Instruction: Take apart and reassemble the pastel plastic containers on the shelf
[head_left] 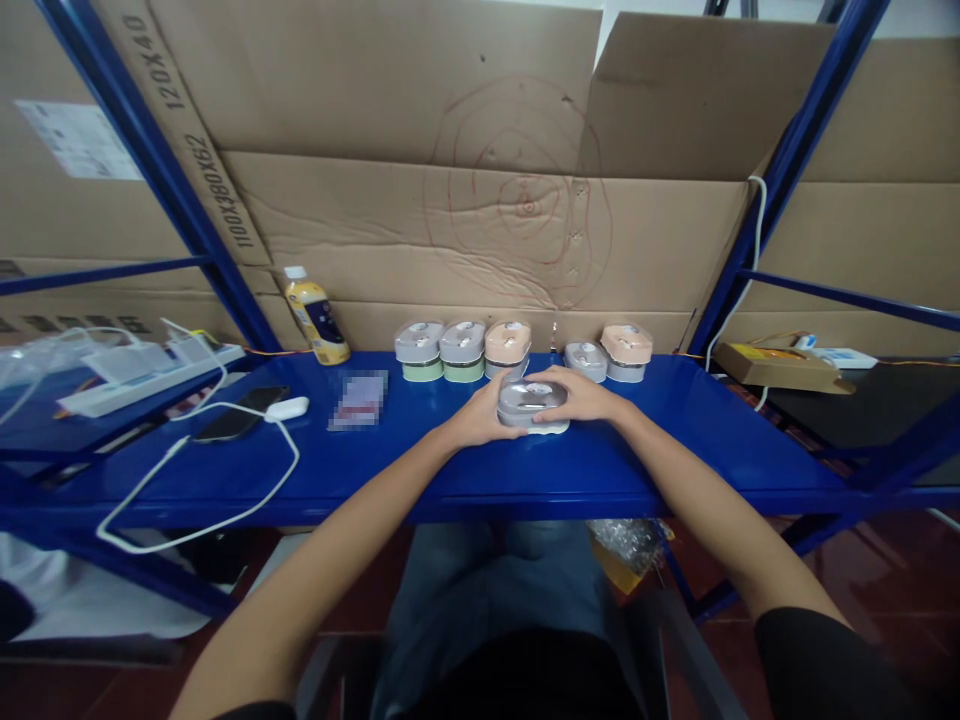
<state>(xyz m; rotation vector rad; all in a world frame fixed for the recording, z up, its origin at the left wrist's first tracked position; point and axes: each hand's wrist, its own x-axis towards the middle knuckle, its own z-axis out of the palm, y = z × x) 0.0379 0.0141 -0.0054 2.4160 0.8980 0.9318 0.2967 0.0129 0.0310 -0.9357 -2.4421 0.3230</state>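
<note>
Grey plastic case (532,400) pinched by left hand (478,417) and right hand (581,394); cardboard (161,100) reads 120X40.

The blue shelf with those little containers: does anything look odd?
Yes: red rings are scrawled across the cardboard behind the shelf, odd on plain packing board. The container held by the left hand and right hand looks undamaged.

smooth plastic box (532,400), glossy metal shelf (697,440)

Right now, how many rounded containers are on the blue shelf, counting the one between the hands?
6. One container sits between the left hand and right hand; behind it, left to right: two grey-green containers, a peach-grey one, a small grey one, another peach-grey one.
</note>
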